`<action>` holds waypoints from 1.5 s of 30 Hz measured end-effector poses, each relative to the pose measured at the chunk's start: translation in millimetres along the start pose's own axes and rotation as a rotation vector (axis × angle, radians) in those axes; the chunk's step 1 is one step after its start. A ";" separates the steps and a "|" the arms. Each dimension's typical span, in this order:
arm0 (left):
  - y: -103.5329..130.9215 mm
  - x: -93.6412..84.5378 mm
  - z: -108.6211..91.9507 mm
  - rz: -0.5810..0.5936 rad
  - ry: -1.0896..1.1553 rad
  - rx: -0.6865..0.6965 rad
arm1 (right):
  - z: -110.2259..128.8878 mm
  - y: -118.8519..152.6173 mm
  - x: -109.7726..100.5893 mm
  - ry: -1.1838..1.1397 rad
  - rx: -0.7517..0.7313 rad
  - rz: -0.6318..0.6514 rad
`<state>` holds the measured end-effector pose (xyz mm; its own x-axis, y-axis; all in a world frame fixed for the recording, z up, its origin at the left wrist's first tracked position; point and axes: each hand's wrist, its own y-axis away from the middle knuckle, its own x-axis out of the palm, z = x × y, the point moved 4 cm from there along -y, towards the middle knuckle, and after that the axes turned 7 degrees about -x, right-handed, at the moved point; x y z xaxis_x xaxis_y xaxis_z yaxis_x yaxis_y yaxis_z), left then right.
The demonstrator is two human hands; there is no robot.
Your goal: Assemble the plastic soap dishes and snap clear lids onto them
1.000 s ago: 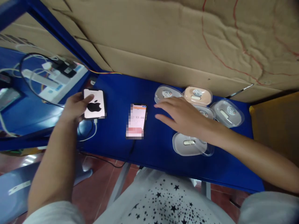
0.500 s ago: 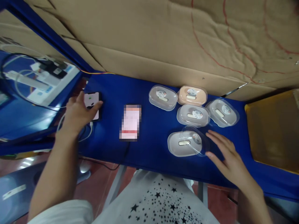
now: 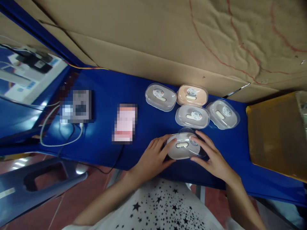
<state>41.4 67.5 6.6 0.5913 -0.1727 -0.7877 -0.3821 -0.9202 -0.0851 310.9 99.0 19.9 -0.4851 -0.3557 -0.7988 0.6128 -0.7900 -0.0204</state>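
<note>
A grey oval box (image 3: 182, 150) lies on the blue table near its front edge, with a clear lid (image 3: 202, 152) sitting askew over its right part. My left hand (image 3: 155, 156) is at the box's left end, fingers on its top and thumb at its front edge. On the right side, my right hand (image 3: 211, 156) has its fingers round the lid and the box's right end. Behind are a grey lidded box (image 3: 192, 121), a peach one (image 3: 198, 95), a grey one at the left (image 3: 153, 99) and another at the right (image 3: 224, 121).
A phone (image 3: 125, 123) with a lit, blurred screen lies left of the boxes. Farther left is a second phone (image 3: 82, 105) with a white cable. A yellow-edged brown carton (image 3: 273, 134) stands at the right, and a cardboard wall (image 3: 134, 38) runs behind.
My left hand has left the far-left phone and come to the front box. My right hand has moved left onto the lid. The whole view has shifted slightly.
</note>
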 end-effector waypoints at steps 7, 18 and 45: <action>0.0 -26.8 24.0 0.138 0.044 -0.026 | -2.7 8.3 -7.1 0.004 -0.058 -0.078; 6.8 -10.4 23.4 0.123 0.183 -0.046 | 44.0 -6.9 31.9 0.224 -0.379 -0.031; -3.6 -10.5 36.0 0.075 0.190 0.037 | 35.5 -26.3 47.0 0.293 -0.509 -0.057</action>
<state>11.1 85.3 -6.8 0.6822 -0.3061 -0.6640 -0.4533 -0.8896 -0.0557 249.8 85.2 4.3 -0.3781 -0.1099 -0.9192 0.8481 -0.4391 -0.2964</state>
